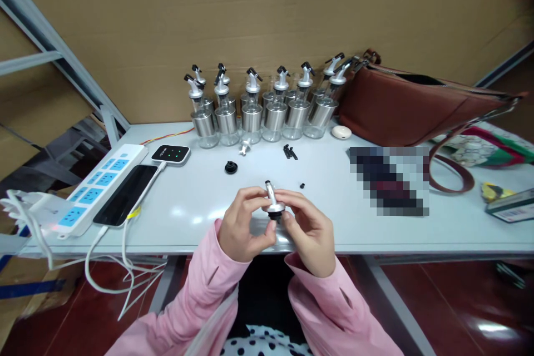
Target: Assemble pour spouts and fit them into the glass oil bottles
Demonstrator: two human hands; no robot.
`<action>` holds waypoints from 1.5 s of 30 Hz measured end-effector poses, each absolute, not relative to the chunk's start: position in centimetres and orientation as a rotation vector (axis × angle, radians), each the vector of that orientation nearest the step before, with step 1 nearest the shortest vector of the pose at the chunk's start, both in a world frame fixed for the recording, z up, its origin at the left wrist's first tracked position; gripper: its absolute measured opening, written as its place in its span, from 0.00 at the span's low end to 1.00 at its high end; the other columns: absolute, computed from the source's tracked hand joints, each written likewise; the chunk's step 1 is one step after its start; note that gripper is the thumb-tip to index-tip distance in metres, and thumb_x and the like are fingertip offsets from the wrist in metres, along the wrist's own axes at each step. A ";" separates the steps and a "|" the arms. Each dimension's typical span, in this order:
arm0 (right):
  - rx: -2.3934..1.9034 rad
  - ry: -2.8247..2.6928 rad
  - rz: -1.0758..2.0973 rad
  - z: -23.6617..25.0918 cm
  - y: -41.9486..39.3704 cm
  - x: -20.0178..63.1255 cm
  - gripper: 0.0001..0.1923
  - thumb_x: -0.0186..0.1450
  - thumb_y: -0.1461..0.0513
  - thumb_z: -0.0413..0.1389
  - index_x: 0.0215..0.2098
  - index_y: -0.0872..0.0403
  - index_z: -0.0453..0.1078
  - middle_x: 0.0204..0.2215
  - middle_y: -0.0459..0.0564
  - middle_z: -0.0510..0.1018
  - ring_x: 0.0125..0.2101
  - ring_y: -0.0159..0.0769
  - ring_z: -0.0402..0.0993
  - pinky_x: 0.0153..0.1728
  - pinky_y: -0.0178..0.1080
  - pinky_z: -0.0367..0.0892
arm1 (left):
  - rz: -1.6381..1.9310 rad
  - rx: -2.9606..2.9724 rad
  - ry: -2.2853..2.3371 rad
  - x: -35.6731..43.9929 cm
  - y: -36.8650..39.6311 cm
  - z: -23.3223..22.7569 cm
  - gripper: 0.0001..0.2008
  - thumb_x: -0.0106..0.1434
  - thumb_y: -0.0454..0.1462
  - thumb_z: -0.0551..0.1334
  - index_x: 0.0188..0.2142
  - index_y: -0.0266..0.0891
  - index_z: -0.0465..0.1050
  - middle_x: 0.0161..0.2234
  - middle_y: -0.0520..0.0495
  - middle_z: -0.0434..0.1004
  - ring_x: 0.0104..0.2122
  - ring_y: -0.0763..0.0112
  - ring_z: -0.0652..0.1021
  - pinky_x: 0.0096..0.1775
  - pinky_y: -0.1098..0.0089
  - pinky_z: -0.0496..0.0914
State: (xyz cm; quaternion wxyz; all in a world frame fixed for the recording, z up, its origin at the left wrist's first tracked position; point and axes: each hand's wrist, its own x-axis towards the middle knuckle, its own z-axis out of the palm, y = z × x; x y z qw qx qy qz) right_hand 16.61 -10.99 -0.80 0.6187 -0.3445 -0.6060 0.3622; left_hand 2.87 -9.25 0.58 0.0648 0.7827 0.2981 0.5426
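Observation:
Both my hands pinch one bottle pourer spout point(273, 206), silver on top with a black ribbed stopper below, held upright just above the table's front part. My left hand point(247, 224) grips it from the left, and my right hand point(309, 229) from the right, fingertips on its rim and stopper. Beyond them lie a black ribbed stopper point(231, 167), a silver-white spout part point(245, 147), several small black levers point(289, 152) and a tiny black cap point(302, 185).
Glass bottles with steel bands point(252, 118), many topped by pourers, line the cardboard wall. A brown handbag point(409, 103) and round white case point(341, 132) stand right of them. At left are a power strip point(100, 183), a phone point(127, 194), a black-and-white device point(171, 154) and white cables.

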 end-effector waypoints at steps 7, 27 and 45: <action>-0.849 -1.455 0.800 -0.7 -10.8 17.0 0.15 0.64 0.67 0.50 0.44 0.45 0.71 0.39 0.47 0.75 0.41 0.35 0.70 0.42 0.40 0.65 | 1.573 2.320 0.863 2.7 -9.3 0.6 0.15 0.57 0.30 0.56 0.46 0.38 0.62 0.39 0.43 0.67 0.38 0.69 0.73 0.38 0.67 0.72; -1.813 -2.312 0.311 0.9 -2.8 22.6 0.34 0.65 0.49 0.44 0.63 0.60 0.49 0.62 0.58 0.55 0.63 0.52 0.44 0.55 0.55 0.57 | 1.675 2.152 0.899 2.7 -9.7 0.2 0.20 0.54 0.25 0.53 0.46 0.38 0.61 0.39 0.42 0.69 0.41 0.65 0.74 0.40 0.65 0.72; -1.793 -2.272 0.237 1.2 -2.5 22.2 0.31 0.66 0.49 0.44 0.61 0.58 0.51 0.60 0.60 0.61 0.59 0.48 0.56 0.53 0.52 0.59 | 1.637 2.198 1.081 2.5 -9.8 -1.0 0.31 0.52 0.27 0.53 0.57 0.37 0.56 0.41 0.42 0.71 0.40 0.65 0.77 0.42 0.66 0.72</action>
